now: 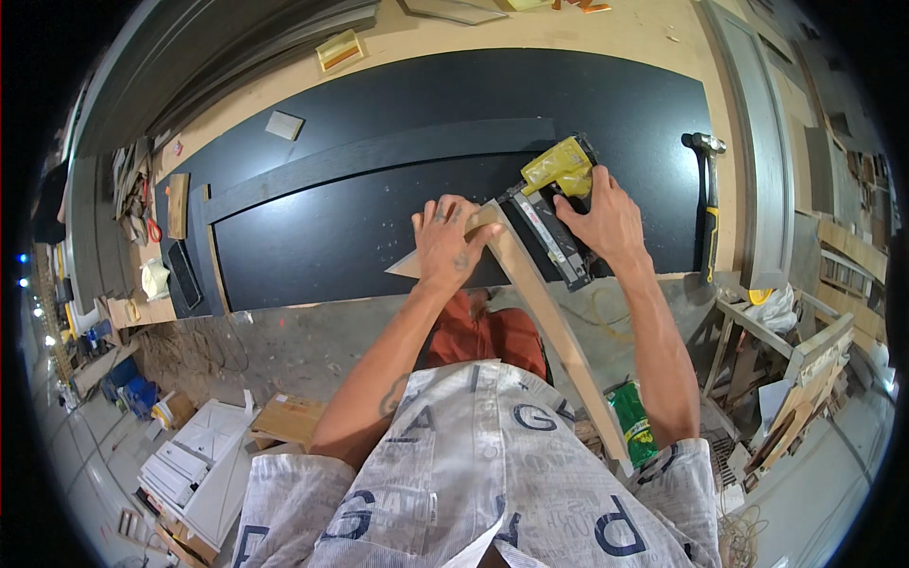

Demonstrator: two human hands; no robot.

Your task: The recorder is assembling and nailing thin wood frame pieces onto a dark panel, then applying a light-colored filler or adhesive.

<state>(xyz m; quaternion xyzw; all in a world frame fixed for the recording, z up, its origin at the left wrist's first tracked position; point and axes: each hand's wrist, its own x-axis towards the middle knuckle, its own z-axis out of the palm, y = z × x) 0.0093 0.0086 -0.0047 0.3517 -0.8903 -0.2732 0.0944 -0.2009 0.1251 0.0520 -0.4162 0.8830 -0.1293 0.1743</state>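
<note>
My right hand (611, 222) is closed round the grip of a yellow and black nail gun (559, 168) just right of the wood joint. Its long black magazine slants down toward the table's near edge. With thumb and fingers, my left hand (449, 244) grips the corner where a long pale wood strip (561, 336) meets another pale piece (404, 267). The long strip reaches back past the table edge beside my body. Most of the other piece is hidden under my left hand. Beneath both lies a large black panel (331, 260).
A dark frame strip (379, 153) lies along the panel. A hammer (711, 204) rests at the right, beside a grey framed door (759, 151). Farther off are a small grey block (284, 124) and a yellow tray (340, 51). Red-handled scissors (153, 230) sit at the left.
</note>
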